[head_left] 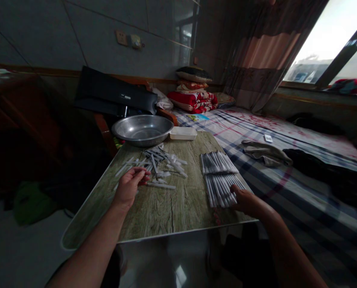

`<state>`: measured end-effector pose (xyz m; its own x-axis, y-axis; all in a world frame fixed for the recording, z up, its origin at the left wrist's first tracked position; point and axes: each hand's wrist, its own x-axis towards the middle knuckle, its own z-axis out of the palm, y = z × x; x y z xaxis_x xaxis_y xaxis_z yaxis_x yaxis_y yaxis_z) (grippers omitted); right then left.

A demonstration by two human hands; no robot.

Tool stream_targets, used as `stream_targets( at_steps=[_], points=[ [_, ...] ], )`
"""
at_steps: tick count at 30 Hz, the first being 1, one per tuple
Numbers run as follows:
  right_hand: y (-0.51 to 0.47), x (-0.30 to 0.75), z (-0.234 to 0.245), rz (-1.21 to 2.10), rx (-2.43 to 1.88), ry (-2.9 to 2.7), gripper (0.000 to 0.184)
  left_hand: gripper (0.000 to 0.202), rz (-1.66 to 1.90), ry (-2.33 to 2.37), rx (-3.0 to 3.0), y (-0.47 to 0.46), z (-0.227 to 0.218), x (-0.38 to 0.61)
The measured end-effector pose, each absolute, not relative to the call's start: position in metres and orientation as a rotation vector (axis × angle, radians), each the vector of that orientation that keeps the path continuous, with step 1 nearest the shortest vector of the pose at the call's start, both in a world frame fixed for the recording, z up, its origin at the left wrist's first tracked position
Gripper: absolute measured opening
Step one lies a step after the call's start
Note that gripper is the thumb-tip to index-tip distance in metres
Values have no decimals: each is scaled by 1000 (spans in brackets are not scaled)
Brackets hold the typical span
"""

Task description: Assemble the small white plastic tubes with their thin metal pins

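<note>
Clock directions were taken from the centre of the table (181, 208), twelve pointing away from the person; the left hand (130, 185) stood at nine to ten o'clock, at the near edge of the loose pieces (163, 164); its fingers were curled in towards the thumb, a posture that suited picking up thin items; whether a piece was gripped between them could not be told.

The right hand (247, 199) was at three to four o'clock, its thumb resting on the near row of slender rods (218, 190); the remaining fingers were largely hidden, so whether they grasped a rod or merely steadied the row could not be told.

The loose pieces, pale and partly grey, lay at ten to eleven o'clock, crossing at all angles, apparently tipped out within easy reach of the left hand; the rods lay at two to three o'clock, the near row meeting a far row (218, 162), both aligned roughly lengthwise away from the person, presumably to keep them orderly and within the right hand's reach; a metal basin (144, 132) at eleven and a white tray (183, 137) at twelve stood at the far edge, apparently to leave the working surface free.
</note>
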<state>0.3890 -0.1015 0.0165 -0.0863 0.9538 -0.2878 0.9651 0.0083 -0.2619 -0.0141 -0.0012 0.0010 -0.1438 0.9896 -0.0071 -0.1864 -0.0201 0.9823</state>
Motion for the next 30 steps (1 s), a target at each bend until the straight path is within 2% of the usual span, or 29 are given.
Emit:
stream_targets(
  at_steps=[13,18,24,27,30],
  points=[
    [-98,377,28,-768,2220,2071,32,32,1399,1183,1035,0,0,-14],
    [-97,386,23,-599,2175,2231,30,33,1429,1207,1037,2,1,-21],
    [-83,371,27,-472,2129,2549,20,22,1553,1454,1260,12,2,-45],
    [-78,340,32,-504,2076,2632,15,20,1393,1674,1595,16,0,-60],
    [-74,307,31,-608,1970,2678,15,28,1098,1760,1923,15,-3,-76]
  ],
)
